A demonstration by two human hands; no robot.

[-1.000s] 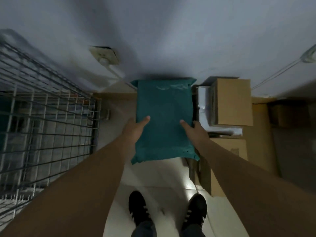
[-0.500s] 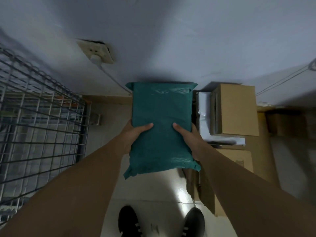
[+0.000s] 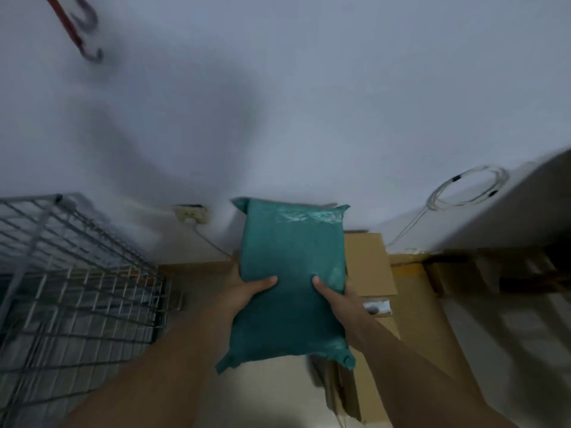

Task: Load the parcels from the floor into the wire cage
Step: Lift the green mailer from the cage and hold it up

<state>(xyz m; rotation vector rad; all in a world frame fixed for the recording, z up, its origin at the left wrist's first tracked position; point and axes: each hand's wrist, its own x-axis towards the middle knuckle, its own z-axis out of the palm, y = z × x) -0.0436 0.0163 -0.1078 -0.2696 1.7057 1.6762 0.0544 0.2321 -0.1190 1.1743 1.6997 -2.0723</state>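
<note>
A wire cage (image 3: 77, 282) of pale metal grid is standing at the left on the floor, its near and left portions cut off by the frame and its contents too blurred to make out. Beside it, a person is reaching both bare forearms forward and holding a teal parcel (image 3: 292, 273) up in front of a plain white wall (image 3: 309, 103). The left hand (image 3: 244, 293) is gripping the parcel's left edge, thumb lying across the front and fingers hidden behind; the right hand (image 3: 338, 296) is clasping the right edge in the same way. The parcel is a soft, plump plastic mailer with crinkled, sealed ends and flared corners, held clear of the floor and well apart from the cage. A wall socket (image 3: 191, 213) with a pale cable is showing between cage and parcel. Behind and to the right, cardboard boxes (image 3: 367, 267) are sitting stacked, partly hidden by the parcel and the right arm. A coiled white cable (image 3: 463, 189) is hanging on the wall farther right, where the edge is smearing into blur.
</note>
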